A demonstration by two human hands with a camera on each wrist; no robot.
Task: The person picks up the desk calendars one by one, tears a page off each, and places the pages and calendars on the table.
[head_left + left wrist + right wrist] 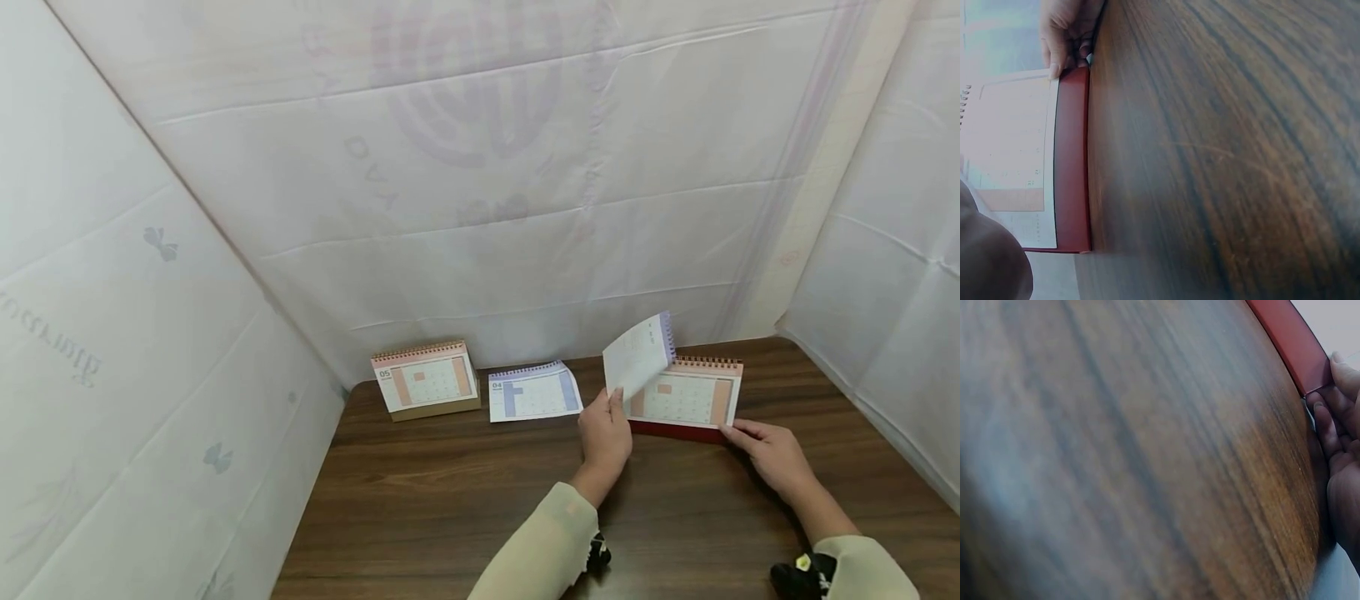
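My left hand [606, 429] pinches a white calendar sheet [637, 357] with a purple toothed edge, thumb on its lower left side. The sheet is raised and tilted, overlapping the left part of a desk calendar with a red base [675, 430]. That calendar has copper rings along its top and an orange-and-white month page [684, 400]. At its lower right corner, my right hand [776, 457] grips it, thumb on the page's front. In the left wrist view, the right thumb [1055, 59] lies on the page corner beside the red base.
Left of the hands lies a purple 04 calendar page [538, 393], its right edge curling. Farther left stands a 05 desk calendar [426, 379] with a tan base. White sheeting [480, 275] rises behind the brown wooden table [420, 500] and along both sides.
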